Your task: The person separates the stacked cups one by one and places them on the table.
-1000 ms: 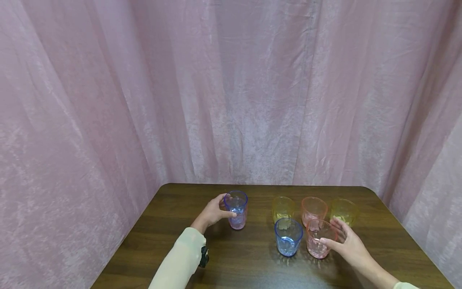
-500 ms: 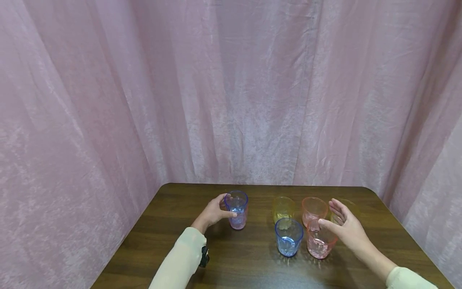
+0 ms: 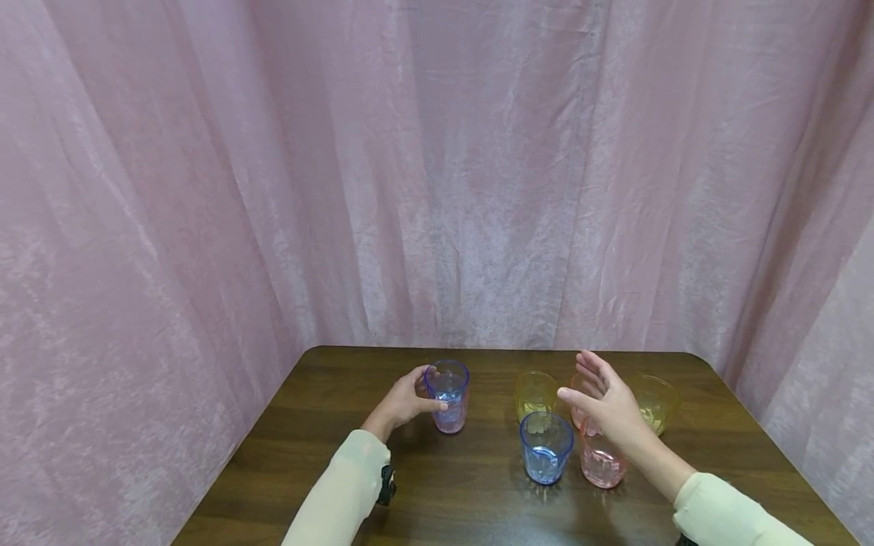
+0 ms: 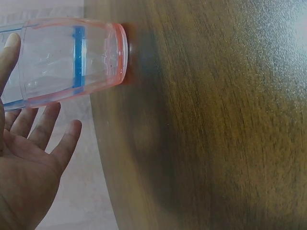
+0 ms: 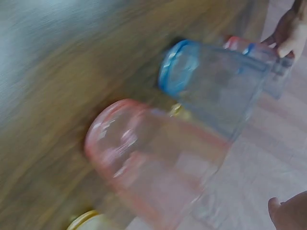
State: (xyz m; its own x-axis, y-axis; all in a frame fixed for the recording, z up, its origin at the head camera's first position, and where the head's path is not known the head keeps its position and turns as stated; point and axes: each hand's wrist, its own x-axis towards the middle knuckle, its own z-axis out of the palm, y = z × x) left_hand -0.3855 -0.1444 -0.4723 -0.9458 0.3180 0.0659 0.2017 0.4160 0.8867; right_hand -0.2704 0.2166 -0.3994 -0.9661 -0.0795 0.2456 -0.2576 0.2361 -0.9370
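My left hand (image 3: 401, 403) grips a clear blue cup (image 3: 447, 379), thumb on the near side and fingers behind it. That cup sits nested in a pink cup (image 3: 452, 427), whose base stands on the table in the left wrist view. Raised over the right-hand group, my right hand (image 3: 612, 408) has its fingers extended, thumb apart, and holds nothing. Below it are a front pink cup (image 3: 604, 469) and a back pink cup (image 3: 578, 417), both partly hidden by the hand. Left of the front pink cup stands another blue cup (image 3: 545, 461).
A yellow cup (image 3: 536, 388) stands behind the single blue cup, and a second yellow cup (image 3: 657, 402) is right of my right hand. All are on a dark wooden table (image 3: 464, 500). Pink curtains (image 3: 478, 189) hang behind and at both sides.
My right hand has left the front pink cup's side, risen and moved left across the pink cups, uncovering the right yellow cup. My left hand and its nested cups have stayed put.
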